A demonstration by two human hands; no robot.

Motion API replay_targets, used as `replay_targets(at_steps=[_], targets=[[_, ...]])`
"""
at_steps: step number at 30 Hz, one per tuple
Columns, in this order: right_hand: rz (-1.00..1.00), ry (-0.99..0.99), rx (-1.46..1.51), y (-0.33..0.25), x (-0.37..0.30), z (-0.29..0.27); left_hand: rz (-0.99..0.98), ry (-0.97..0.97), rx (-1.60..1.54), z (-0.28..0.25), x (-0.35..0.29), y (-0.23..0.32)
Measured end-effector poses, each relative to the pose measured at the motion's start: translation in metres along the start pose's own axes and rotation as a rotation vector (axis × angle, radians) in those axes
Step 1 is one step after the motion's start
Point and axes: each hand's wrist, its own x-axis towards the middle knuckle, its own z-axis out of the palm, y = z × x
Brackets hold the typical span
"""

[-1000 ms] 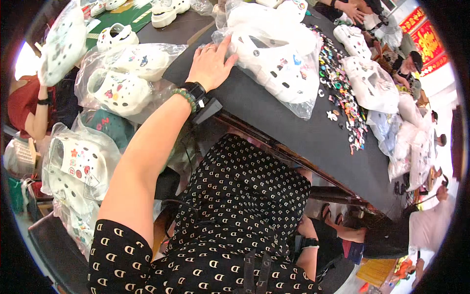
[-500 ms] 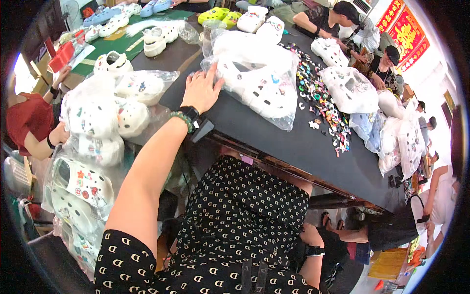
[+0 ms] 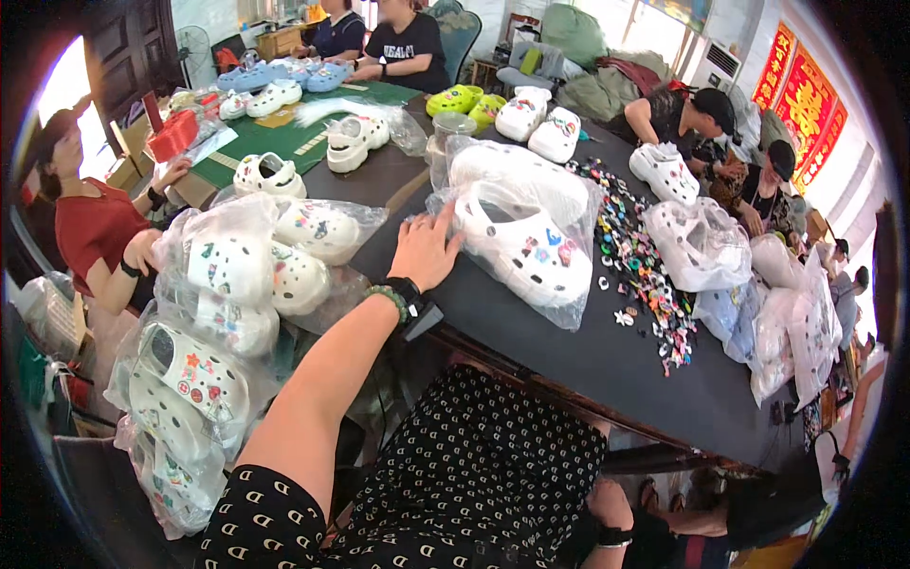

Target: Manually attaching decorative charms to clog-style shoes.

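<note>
My left hand (image 3: 427,248) lies on the dark table with its fingers spread. Its fingertips reach the left edge of a clear plastic bag (image 3: 561,309) holding white clogs. One white clog (image 3: 524,242) in that bag shows colourful charms near its toe. Low in the picture, beside my lap, is my right hand (image 3: 609,503), its fingers mostly hidden. Small colourful shoe charms (image 3: 637,270) are strewn to the right of the bag.
Bagged white clogs (image 3: 194,375) are piled at the left; more bags (image 3: 697,242) stand at the right. Loose white clogs (image 3: 521,114) and lime clogs (image 3: 455,100) sit at the back. A person in red (image 3: 95,228) stands left; others sit around the tables.
The view has tilted upward, so the table sits lower in the picture and people at the far table show. My left hand stays beside the bag, whose clogs now show more clearly.
</note>
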Motion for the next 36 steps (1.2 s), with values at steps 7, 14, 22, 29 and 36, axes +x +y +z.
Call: replay_targets(at_steps=[7,14,22,29,36], targets=[[-0.274,0.182,0.258,-0.037,0.004,-0.045,-0.037,-0.082,-0.007,-0.008,0.003,0.006],[-0.411,0.074,0.260,-0.080,0.036,-0.079,-0.023,-0.066,0.057,-0.004,0.003,0.003],[-0.696,0.079,0.258,-0.098,0.054,-0.061,-0.004,-0.013,-0.006,-0.001,0.005,0.006],[-0.806,0.051,0.401,-0.147,0.050,-0.099,-0.015,0.017,-0.021,-0.006,0.001,0.002],[-0.845,0.120,0.456,-0.149,0.050,-0.131,0.008,0.263,-0.401,-0.013,-0.004,0.000]])
